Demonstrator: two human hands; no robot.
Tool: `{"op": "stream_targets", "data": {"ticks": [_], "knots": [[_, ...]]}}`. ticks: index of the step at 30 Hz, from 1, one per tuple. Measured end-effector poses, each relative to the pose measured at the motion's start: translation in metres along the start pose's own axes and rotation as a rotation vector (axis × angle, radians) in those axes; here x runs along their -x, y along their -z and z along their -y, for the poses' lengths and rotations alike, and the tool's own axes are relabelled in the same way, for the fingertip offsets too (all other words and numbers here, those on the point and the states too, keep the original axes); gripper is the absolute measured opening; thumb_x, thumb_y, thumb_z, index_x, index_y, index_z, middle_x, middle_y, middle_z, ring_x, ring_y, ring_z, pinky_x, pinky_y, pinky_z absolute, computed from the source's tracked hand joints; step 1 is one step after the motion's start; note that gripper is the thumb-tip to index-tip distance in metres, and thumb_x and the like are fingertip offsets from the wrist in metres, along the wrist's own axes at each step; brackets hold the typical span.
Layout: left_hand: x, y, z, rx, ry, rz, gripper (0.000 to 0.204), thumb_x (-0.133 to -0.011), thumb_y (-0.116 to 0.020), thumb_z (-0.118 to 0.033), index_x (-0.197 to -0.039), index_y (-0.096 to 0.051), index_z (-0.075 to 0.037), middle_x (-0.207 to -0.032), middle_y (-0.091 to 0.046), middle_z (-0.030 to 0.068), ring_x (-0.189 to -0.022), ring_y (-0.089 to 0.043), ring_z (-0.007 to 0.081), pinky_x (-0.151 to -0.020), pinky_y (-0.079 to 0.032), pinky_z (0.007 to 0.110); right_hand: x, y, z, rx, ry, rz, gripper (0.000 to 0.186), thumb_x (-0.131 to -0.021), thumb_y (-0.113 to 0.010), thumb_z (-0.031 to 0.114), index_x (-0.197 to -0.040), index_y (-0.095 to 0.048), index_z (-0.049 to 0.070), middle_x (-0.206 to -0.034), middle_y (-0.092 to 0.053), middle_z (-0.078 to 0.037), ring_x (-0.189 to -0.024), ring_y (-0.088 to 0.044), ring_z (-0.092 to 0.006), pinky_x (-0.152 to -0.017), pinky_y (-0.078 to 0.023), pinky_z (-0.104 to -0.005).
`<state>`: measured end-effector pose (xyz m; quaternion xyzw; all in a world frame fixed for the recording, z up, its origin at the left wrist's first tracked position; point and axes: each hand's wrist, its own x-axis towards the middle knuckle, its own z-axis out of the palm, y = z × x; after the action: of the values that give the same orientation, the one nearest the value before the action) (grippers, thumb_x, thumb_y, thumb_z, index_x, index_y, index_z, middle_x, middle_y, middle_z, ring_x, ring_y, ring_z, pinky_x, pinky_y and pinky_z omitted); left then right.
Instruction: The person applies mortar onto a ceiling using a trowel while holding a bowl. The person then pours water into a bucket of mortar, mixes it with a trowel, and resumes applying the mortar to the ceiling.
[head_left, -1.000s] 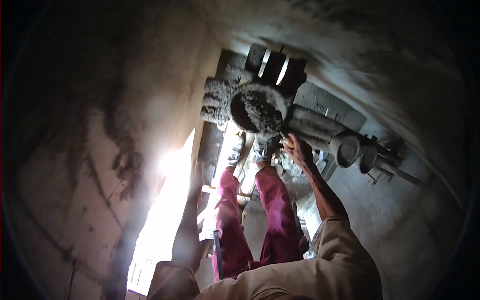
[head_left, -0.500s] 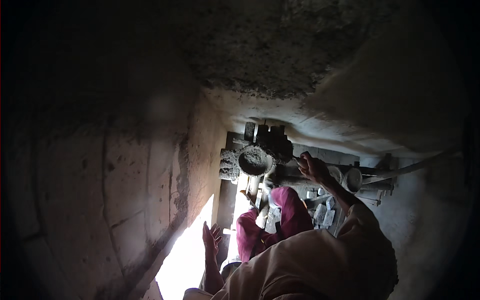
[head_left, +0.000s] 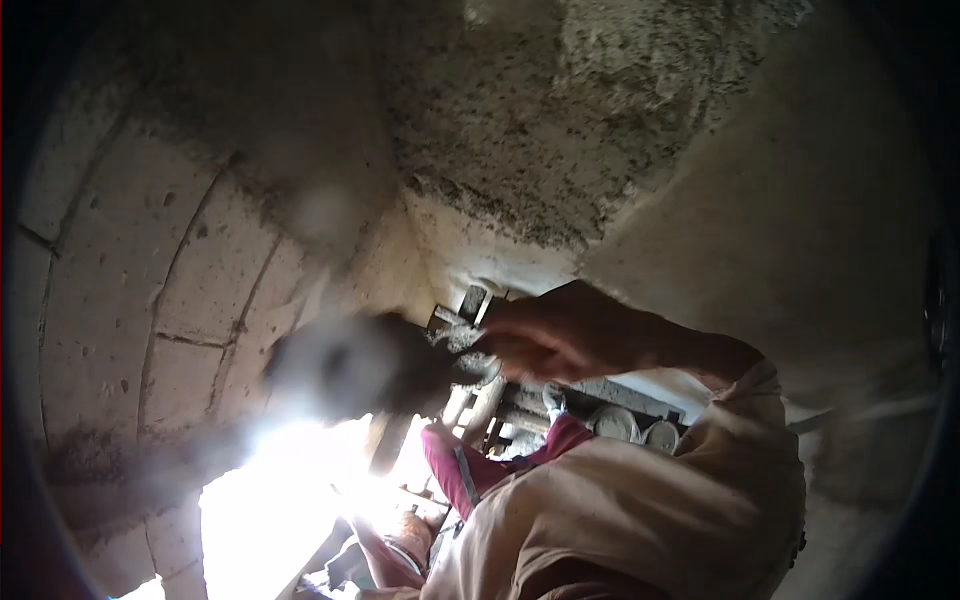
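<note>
Hands, two: my right hand [head_left: 530, 340], closed round the grip of a trowel [head_left: 360, 368], dark grey and blurred, below and left of the rough grey patch [head_left: 540, 110]; my left hand, lost in glare, grip impossible to tell, its forearm [head_left: 385, 557] far below that patch. Also: block wall [head_left: 215, 300], left of the patch; maroon trousers [head_left: 452, 462], well below it.
</note>
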<state>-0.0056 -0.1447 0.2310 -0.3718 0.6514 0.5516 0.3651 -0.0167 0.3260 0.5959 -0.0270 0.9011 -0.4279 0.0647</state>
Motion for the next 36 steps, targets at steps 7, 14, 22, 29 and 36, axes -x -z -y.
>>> {"op": "stream_targets", "data": {"ticks": [7,14,22,29,36], "knots": [[0.071,-0.081,0.068,0.166,-0.079,-0.002,0.057,-0.098,-0.036,-0.038,-0.148,-0.027,-0.011,-0.141,-0.043,0.017,-0.129,-0.044,0.0275,-0.102,-0.037,0.049,0.02,0.076,0.029,-0.284,0.495,0.416,0.048,-0.083,-0.073,0.018,-0.124,-0.051,0.005,-0.093,-0.065,-0.011,-0.073,-0.066,-0.017,-0.061,-0.053,-0.0316],[0.106,-0.121,0.081,0.243,-0.196,0.01,0.055,-0.099,-0.038,-0.03,-0.148,-0.024,-0.011,-0.139,-0.044,0.0188,-0.128,-0.045,0.0278,-0.102,-0.039,0.048,0.15,0.232,-0.152,-0.461,-0.196,-0.534,0.024,-0.091,-0.061,0.027,-0.11,-0.06,0.012,-0.08,-0.061,-0.001,-0.058,-0.055,-0.0067,-0.048,-0.047,-0.0233],[0.071,-0.098,0.026,0.182,-0.498,0.028,0.055,-0.099,-0.041,-0.022,-0.149,-0.021,-0.011,-0.137,-0.046,0.0209,-0.127,-0.045,0.0282,-0.103,-0.04,0.046,0.246,0.231,-0.078,0.369,-0.412,-0.765,0.041,-0.089,-0.066,0.027,-0.123,-0.056,0.006,-0.087,-0.059,0.0,-0.064,-0.052,-0.008,-0.058,-0.044,-0.0238],[0.07,-0.076,0.013,0.084,-0.607,-0.016,0.058,-0.1,-0.042,-0.031,-0.149,-0.021,-0.011,-0.145,-0.036,0.0193,-0.13,-0.041,0.0298,-0.104,-0.039,0.047,0.145,-0.094,-0.319,0.738,-0.45,-0.166,0.018,-0.092,-0.055,0.027,-0.098,-0.052,0.01,-0.088,-0.063,-0.015,-0.073,-0.064,-0.0364,-0.059,-0.051,-0.049],[0.199,0.114,0.348,0.096,0.585,-0.74,0.061,-0.087,-0.045,-0.07,-0.116,-0.05,-0.016,-0.079,-0.054,0.0056,-0.059,-0.048,0.0195,-0.051,-0.041,0.032,-0.047,-0.419,-0.519,1.023,-0.432,0.358,0.021,-0.088,-0.056,0.018,-0.107,-0.051,0.011,-0.091,-0.062,-0.01,-0.074,-0.068,-0.0217,-0.059,-0.055,-0.0332]]}}
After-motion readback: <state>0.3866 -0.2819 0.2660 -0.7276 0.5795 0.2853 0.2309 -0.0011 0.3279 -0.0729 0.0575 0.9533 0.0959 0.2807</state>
